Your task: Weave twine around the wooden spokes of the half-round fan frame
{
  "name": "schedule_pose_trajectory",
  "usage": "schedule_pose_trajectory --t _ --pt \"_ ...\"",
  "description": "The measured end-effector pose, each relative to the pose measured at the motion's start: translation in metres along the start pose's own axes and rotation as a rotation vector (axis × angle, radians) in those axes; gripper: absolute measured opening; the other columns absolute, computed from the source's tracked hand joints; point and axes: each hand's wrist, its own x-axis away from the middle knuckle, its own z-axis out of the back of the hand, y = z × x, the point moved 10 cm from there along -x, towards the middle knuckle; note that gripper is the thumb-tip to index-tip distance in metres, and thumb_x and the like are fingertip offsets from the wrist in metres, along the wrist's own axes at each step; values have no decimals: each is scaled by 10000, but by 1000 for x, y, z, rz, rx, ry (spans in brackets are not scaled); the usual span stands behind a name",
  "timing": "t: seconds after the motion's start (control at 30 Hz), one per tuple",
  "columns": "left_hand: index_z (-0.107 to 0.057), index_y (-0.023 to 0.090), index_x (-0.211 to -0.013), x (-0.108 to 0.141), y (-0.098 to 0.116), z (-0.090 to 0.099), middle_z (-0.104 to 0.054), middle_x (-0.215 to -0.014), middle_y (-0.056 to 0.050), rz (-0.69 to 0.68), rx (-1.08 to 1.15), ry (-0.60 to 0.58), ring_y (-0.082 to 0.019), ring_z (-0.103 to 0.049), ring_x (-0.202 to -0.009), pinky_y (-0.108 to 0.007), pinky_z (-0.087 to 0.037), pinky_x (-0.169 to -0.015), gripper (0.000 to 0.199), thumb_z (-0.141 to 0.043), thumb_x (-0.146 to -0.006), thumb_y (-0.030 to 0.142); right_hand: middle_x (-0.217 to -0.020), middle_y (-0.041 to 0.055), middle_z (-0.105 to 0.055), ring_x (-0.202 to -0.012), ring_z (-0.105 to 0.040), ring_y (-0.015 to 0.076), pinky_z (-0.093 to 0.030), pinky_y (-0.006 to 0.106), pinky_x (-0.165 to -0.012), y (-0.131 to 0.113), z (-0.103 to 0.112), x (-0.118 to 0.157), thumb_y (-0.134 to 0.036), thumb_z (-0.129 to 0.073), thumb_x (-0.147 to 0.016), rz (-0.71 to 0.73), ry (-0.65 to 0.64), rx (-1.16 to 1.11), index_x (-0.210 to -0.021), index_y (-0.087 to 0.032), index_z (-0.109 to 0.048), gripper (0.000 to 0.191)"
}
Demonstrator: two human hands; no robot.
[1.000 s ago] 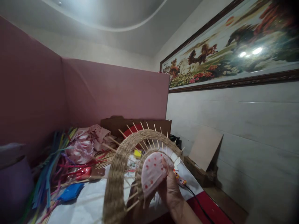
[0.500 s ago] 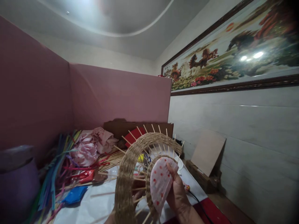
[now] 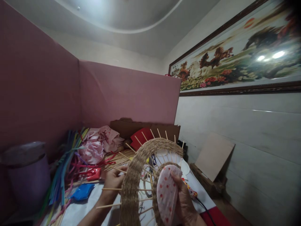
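Note:
A woven straw-coloured fan-shaped piece (image 3: 133, 175) stands tilted before me, with thin sticks running out through its curved outer band. At its centre is a smaller woven ring with a folded, padded half-round of white cloth with red dots (image 3: 166, 191). My right hand (image 3: 185, 199) grips this padded cloth, thumb on its face and the other fingers hidden behind. My left hand (image 3: 113, 183) is at the outer left edge of the band, among the stick ends. Its fingers are bent, their tips partly hidden, and what they pinch cannot be made out.
Behind lie crumpled pink cloth (image 3: 101, 142), a red packet (image 3: 90, 173), a blue packet (image 3: 82, 192) and a bundle of coloured strips (image 3: 61, 175). A purple bin (image 3: 28, 182) stands left. To the right are a corded tool with a patterned handle (image 3: 191, 191) and a leaning board (image 3: 215, 155).
My left hand has moved left, from behind the band to its outer edge. The right hand still holds the dotted cloth. The whole view has shifted slightly.

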Motion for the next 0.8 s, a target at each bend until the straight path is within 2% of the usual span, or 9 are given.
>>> schedule_pose_trajectory --t 0.07,0.17,0.27,0.4,0.53,0.67,0.8 --pt "-647 128 -878 -28 3 0 -659 -721 -20 21 14 -20 -152 -596 -587 -246 -465 -518 209 -663 -700 237 -595 68 -684 -677 -654 251 -499 372 -684 2 0 1 -395 -691 -595 -16 9 2 -815 -124 -671 350" --pt "-651 163 -972 -49 4 -17 -683 -961 -86 120 204 -196 -178 -634 -674 -250 -473 -545 352 -710 -632 233 -626 76 -691 -680 -655 251 -500 371 -678 6 -2 3 -400 -674 -612 -53 -10 16 -870 -119 -667 381" --pt "-669 162 -959 -48 7 -29 -695 -938 -103 166 275 -310 -189 -639 -730 -261 -473 -620 344 -723 -628 236 -664 86 -699 -692 -657 252 -501 371 -675 9 -3 3 -412 -656 -631 -74 -30 19 -889 -117 -666 392" --pt "-703 150 -855 -43 11 -33 -714 -811 -88 132 222 -374 -173 -630 -685 -263 -458 -642 213 -713 -653 218 -694 94 -704 -712 -658 261 -504 381 -676 6 -1 2 -409 -672 -607 -55 -22 28 -864 -121 -674 386" --pt "-717 142 -839 -44 14 -28 -706 -734 -82 104 162 -398 -180 -617 -665 -280 -447 -646 214 -717 -632 197 -723 98 -709 -740 -657 266 -508 387 -694 3 -3 3 -385 -691 -591 -40 -23 23 -806 -121 -684 340" --pt "-723 114 -824 -43 17 -23 -681 -683 -92 136 104 -447 -198 -603 -654 -302 -438 -636 208 -674 -646 209 -760 93 -712 -731 -658 255 -507 377 -708 0 -6 3 -365 -700 -599 -17 -27 6 -792 -122 -686 311" --pt "-734 123 -783 -42 23 -18 -668 -657 -91 165 86 -439 -157 -555 -580 -258 -405 -548 198 -618 -645 204 -764 90 -713 -743 -658 248 -506 363 -707 2 -3 1 -351 -699 -612 -44 -20 -1 -787 -130 -688 282"
